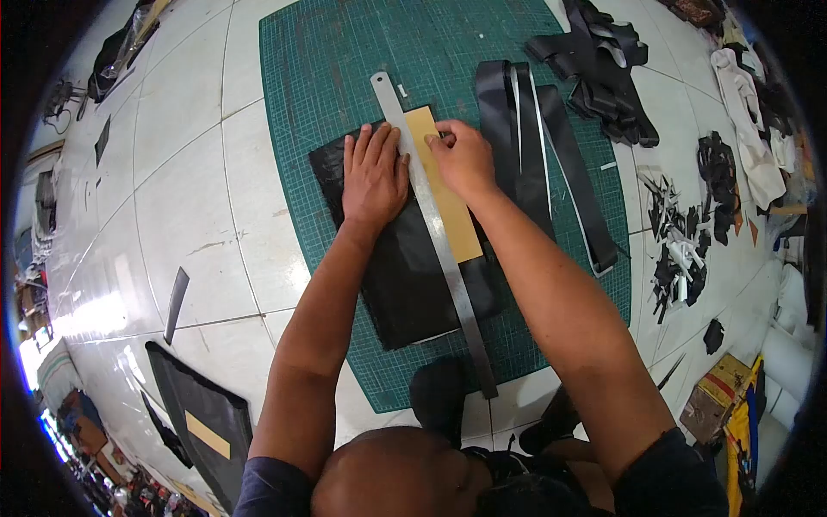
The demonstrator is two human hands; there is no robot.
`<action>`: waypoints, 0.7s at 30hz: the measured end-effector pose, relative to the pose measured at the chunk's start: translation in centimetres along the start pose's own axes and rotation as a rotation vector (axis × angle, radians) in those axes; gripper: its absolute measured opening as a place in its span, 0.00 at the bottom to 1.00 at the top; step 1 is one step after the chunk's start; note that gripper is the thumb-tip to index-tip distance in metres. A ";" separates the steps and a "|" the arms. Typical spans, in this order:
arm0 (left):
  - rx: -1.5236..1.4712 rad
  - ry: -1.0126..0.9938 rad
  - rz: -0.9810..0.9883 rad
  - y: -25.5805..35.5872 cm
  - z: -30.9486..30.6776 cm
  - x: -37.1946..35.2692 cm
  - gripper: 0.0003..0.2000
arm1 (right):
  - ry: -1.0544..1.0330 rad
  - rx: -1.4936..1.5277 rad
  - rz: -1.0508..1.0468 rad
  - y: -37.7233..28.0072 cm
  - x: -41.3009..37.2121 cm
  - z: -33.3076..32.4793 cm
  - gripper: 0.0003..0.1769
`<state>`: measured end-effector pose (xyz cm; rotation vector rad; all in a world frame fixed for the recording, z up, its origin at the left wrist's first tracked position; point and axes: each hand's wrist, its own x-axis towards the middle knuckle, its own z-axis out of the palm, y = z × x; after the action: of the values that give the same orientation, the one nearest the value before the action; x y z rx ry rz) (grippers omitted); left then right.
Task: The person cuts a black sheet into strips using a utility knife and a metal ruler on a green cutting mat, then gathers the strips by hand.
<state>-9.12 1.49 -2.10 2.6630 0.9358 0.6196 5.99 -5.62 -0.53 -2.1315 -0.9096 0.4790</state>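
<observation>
My left hand (376, 179) lies flat with its fingers stretched out, over folded black material (401, 297) and the edge of a long steel ruler (444, 246). The ruler runs slantwise down the black material, along the left side of a tan cardboard strip (461, 231). At the strip's upper right edge, the thumb and bent fingers of my right hand (465, 162) pinch the cardboard. Beneath all of this is a green cutting mat (319, 65) with a printed grid.
Black straps (534, 129) lie on the mat's right side, and more bundled strap (607, 77) at its upper right corner. Dark and white scraps (676, 250) are heaped on the tiled floor. A blade-like piece (177, 303) and black material with another tan strip (208, 433) lie left.
</observation>
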 end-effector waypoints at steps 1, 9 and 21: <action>0.004 0.000 0.000 0.0 0.0 0.0 0.22 | -0.009 0.012 0.020 -0.1 0.0 -0.1 0.18; -0.007 -0.011 -0.001 -0.1 0.1 0.0 0.22 | -0.033 0.070 0.058 -0.1 0.1 0.0 0.16; -0.068 -0.003 -0.011 -0.2 0.3 -0.1 0.21 | 0.020 0.053 -0.040 0.5 0.1 0.4 0.16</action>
<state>-9.12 1.55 -2.45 2.5968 0.9109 0.6329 6.04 -5.63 -1.16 -2.0623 -0.9167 0.4555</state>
